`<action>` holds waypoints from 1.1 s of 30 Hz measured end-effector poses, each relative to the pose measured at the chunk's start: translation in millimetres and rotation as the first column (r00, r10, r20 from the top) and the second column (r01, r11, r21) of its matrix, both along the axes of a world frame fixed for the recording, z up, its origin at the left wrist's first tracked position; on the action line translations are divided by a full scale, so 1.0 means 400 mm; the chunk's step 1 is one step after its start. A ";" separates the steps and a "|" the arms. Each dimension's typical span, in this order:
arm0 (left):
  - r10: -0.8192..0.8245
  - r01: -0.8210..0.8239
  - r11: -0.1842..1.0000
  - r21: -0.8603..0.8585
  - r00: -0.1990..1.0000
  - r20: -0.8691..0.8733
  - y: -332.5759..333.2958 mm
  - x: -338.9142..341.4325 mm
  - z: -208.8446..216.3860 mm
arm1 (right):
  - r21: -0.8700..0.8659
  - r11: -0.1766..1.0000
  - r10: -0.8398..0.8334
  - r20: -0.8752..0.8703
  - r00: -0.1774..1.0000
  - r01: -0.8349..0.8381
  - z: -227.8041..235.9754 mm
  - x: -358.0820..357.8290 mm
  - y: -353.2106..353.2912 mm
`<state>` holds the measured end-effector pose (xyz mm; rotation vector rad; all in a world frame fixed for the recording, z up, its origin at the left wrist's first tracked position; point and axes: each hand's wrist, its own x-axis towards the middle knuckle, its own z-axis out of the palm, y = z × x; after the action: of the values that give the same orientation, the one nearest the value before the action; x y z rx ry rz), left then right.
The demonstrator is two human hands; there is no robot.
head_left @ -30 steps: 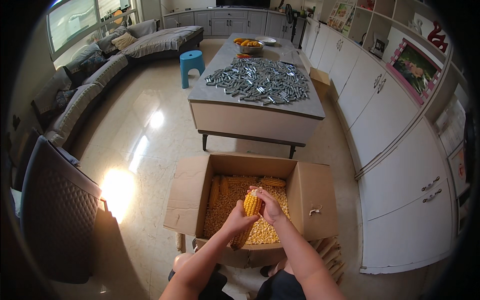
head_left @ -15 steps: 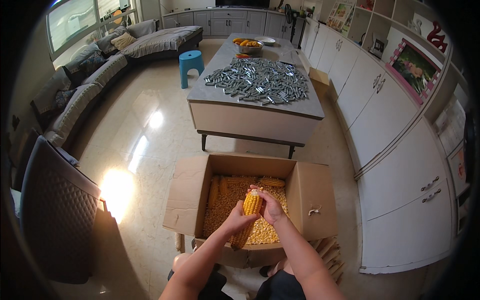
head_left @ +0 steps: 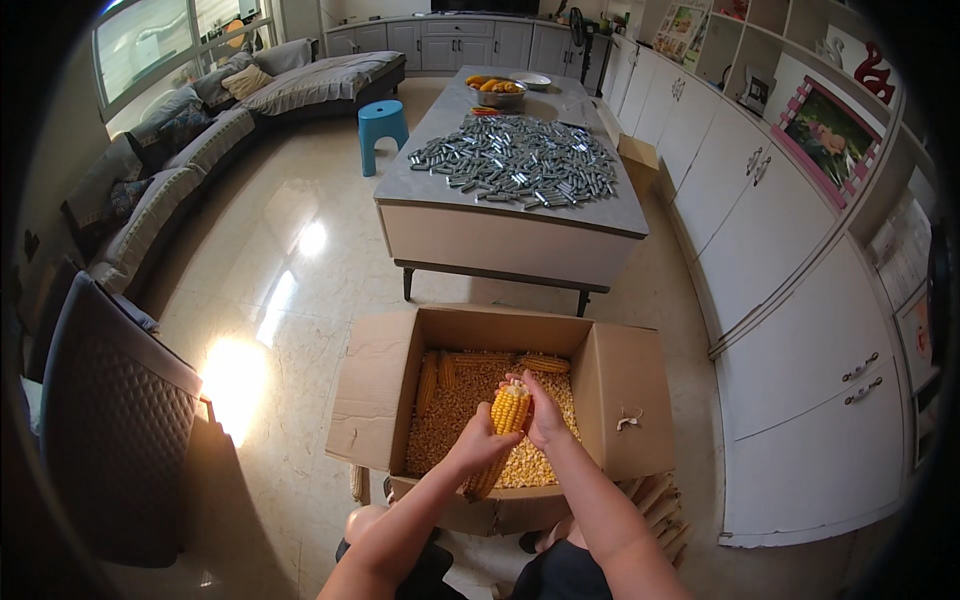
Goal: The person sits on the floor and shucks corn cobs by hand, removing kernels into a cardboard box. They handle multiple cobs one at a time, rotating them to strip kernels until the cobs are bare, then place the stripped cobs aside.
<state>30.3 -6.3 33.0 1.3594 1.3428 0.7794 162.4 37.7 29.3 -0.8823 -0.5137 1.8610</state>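
Cob [head_left: 511, 408]: yellow, thick, set in tight lengthwise rows, looks mostly full on the visible face. Upper end blunt, whitish; lower end darker, shaded. Held up, tilted, long axis running 1 o'clock to 7 o'clock, pale end at 1. Mid-length partly covered. Lies over the 6 o'clock part of the box [head_left: 500, 330], above loose kernels [head_left: 530, 466]. Its 7 o'clock end overlaps the near rim; contact unclear.

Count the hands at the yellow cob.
2. The left hand holds the cob from its left side; the right hand is at its upper right. Some fingers are hidden, but both hands show.
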 end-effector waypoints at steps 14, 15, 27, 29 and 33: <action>0.005 0.002 1.000 0.029 0.977 -0.214 -0.020 0.007 0.033 | 0.039 0.999 -0.042 0.216 0.976 0.035 -0.058 -0.019 0.009; 0.012 -0.007 1.000 0.022 0.978 -0.207 -0.019 0.007 0.033 | 0.082 0.996 -0.055 0.262 0.963 0.034 -0.054 -0.023 0.004; 0.038 0.011 0.993 0.116 0.910 -0.412 -0.039 0.025 0.058 | 0.299 0.951 -0.208 0.426 0.881 0.080 -0.109 -0.042 -0.007; 0.035 0.024 0.991 0.134 0.904 -0.426 -0.039 0.023 0.055 | 0.123 0.987 -0.133 0.313 0.940 0.099 -0.069 -0.035 -0.007; 0.043 0.037 0.985 0.167 0.892 -0.450 -0.036 0.022 0.056 | 0.187 0.981 -0.135 0.479 0.867 0.049 -0.062 -0.038 -0.004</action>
<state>39.0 -20.7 55.5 1.7525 1.6659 0.6089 147.4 36.3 4.6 -1.2475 -0.9113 1.4706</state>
